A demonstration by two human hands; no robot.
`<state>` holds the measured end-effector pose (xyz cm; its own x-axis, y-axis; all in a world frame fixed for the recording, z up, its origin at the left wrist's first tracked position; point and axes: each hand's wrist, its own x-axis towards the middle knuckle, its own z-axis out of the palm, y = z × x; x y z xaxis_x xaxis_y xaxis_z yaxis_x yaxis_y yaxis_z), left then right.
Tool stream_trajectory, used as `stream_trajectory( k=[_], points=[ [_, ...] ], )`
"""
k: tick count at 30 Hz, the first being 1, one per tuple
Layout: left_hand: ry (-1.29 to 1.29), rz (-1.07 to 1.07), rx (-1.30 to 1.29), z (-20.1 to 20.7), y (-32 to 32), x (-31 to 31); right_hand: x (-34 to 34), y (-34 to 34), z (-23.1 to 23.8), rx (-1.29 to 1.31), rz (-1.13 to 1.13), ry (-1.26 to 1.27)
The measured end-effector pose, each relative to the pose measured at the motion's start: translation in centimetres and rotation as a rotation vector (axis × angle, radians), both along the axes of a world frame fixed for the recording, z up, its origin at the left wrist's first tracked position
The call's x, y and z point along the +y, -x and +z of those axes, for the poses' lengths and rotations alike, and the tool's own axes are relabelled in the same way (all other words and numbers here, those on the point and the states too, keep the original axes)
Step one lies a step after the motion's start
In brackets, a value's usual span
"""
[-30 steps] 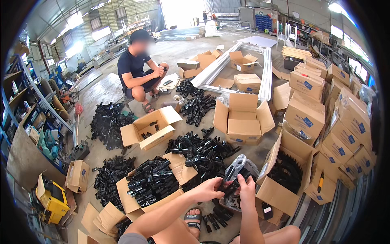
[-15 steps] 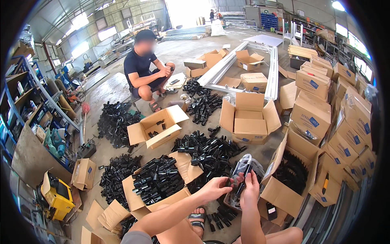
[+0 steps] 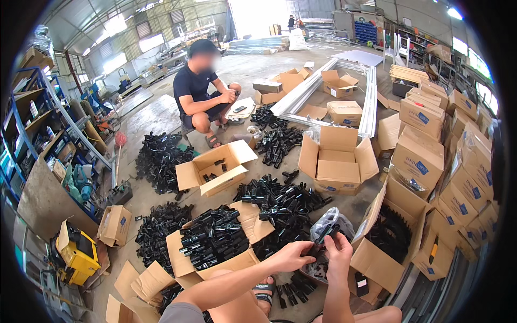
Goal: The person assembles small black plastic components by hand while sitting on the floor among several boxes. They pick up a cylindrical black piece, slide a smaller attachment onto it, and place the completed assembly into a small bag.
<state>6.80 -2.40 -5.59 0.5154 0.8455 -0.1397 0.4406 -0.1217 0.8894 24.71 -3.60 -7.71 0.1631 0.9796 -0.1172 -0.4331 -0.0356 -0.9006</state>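
Note:
My right hand [image 3: 338, 250] grips a black plastic part [image 3: 325, 232], tilted between thumb and fingers. Close beside it, at the part's lower end, my left hand [image 3: 293, 256] has its fingertips pinched together; what they hold is too small and hidden to name. Just beyond and below both hands is a clear plastic bag [image 3: 344, 219] set in a container, its contents partly covered by my hands. To the left an open carton [image 3: 175, 253] is heaped with black plastic parts [image 3: 212, 237] of a similar look. Loose black parts [image 3: 283, 207] also pile up on the floor ahead.
At my right stands an open carton [image 3: 371, 258] holding black pieces, with a stack of closed cartons [image 3: 417, 153] behind it. Further ahead are two open cartons [image 3: 338, 175] [image 3: 215, 185]. A person [image 3: 202, 94] squats beyond the piles. A yellow machine [image 3: 78, 258] sits far left.
The black part in my right hand has gone from nearly upright to tilted. My left hand stays close beside it. The whole scene has shifted slightly to the right in view.

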Motion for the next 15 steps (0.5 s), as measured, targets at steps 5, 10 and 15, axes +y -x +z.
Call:
stream_trajectory(
  k=[5,10,15],
  points=[
    [0.049,-0.041,-0.059,-1.3,0.4,0.5,0.1,0.6,0.2,-0.034,0.013,-0.064],
    [0.032,-0.029,-0.006,0.0,0.5,0.1,-0.1,0.4,0.4,-0.055,0.047,-0.017],
    [0.103,-0.02,-0.017,0.3,0.3,0.2,-0.2,0.5,0.7,-0.012,0.051,-0.027]
  ],
)
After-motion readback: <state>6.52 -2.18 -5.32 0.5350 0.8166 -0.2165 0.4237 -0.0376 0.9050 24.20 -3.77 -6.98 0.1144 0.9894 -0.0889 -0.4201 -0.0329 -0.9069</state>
